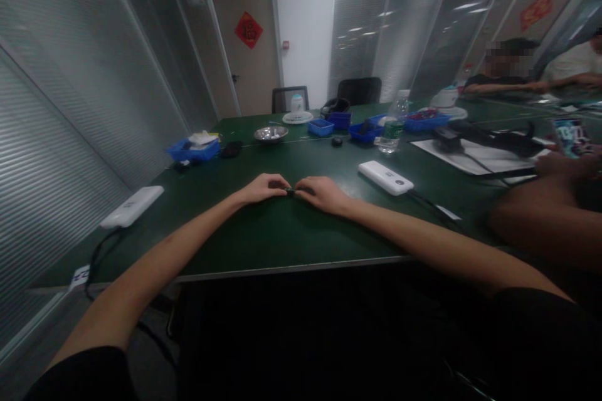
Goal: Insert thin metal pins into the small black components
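Observation:
Both my hands meet over the green table [263,238], pinching a small dark object [291,191] between them; it is too small to name. My left hand [263,188] grips its left end between thumb and fingers. From the other side, the curled fingers of my right hand [324,193] close on the right end. The small object is held low, close to the tabletop, and my fingertips cover most of it.
White power banks with black cables lie left [132,207] and right [385,178] of my arms. Beyond stand a metal bowl [271,133], a blue tray [194,149], and a water bottle [391,131]. At right, a neighbour's arm [545,207] reaches in beside a phone [571,136].

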The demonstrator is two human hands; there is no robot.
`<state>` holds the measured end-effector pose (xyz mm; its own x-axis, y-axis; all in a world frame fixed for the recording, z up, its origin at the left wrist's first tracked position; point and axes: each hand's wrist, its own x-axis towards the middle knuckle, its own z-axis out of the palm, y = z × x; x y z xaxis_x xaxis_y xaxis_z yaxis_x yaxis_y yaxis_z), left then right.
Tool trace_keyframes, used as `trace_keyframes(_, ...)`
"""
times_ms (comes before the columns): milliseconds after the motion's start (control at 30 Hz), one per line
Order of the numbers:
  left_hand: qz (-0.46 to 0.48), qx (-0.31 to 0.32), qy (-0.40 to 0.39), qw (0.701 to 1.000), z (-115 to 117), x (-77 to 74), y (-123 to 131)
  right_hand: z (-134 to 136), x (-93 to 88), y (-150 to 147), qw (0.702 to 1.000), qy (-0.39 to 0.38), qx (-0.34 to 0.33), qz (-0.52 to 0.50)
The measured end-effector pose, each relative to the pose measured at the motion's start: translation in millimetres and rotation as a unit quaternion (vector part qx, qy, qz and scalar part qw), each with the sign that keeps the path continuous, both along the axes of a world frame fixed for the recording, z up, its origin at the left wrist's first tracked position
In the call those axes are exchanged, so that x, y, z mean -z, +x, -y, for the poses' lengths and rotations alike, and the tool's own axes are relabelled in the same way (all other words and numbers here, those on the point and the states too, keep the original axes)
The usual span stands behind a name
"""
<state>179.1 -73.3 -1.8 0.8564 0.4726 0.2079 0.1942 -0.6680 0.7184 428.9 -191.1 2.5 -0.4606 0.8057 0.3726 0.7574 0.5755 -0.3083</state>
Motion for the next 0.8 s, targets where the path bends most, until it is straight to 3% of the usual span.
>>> trace_keyframes(367,-0.006,0.032,-0.023,0.999,-0.3,2.6,3.7,2.8,0.9,-1.0,1.000,0.017,-0.024,0.001)
trace_keyframes(667,0.014,-0.008,0.037,0.999,6.0,6.0,8.7,5.3,-3.8,-3.0,0.998,0.011,-0.038,-0.040)
trace_keyframes(800,0.010,-0.046,0.075,0.996,1.9,4.1,4.7,4.7,-2.0,-3.1,0.998,0.027,0.015,-0.047)
